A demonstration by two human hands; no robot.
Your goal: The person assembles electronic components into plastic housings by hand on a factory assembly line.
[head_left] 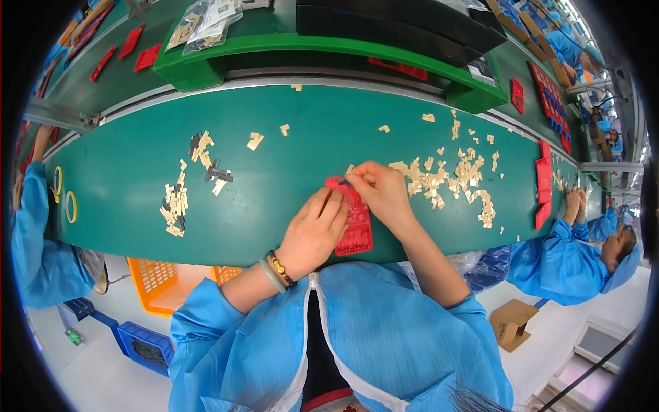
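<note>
A red moulded fixture plate point(355, 237) with recesses lies on the green bench right in front of me. My left hand point(316, 229) grips its left side, fingers bent over the upper part. At the plate's top end my right hand point(382, 194) pinches thumb and forefinger together; what is between the tips is too small to name. A small dark piece point(342, 180) sits at the plate's top edge beside those fingertips, and a beige bit shows just beyond them. To the right spreads a loose heap of small beige flat pieces point(429, 180); beige and black pieces point(176, 202) lie to the left.
A green raised shelf point(329, 45) with a black box point(398, 27) and plastic bags spans the far side. Red plates point(544, 180) line the right, two yellow rings point(71, 207) the left. Co-workers in blue sit at both sides. An orange basket point(152, 285) stands below the bench edge.
</note>
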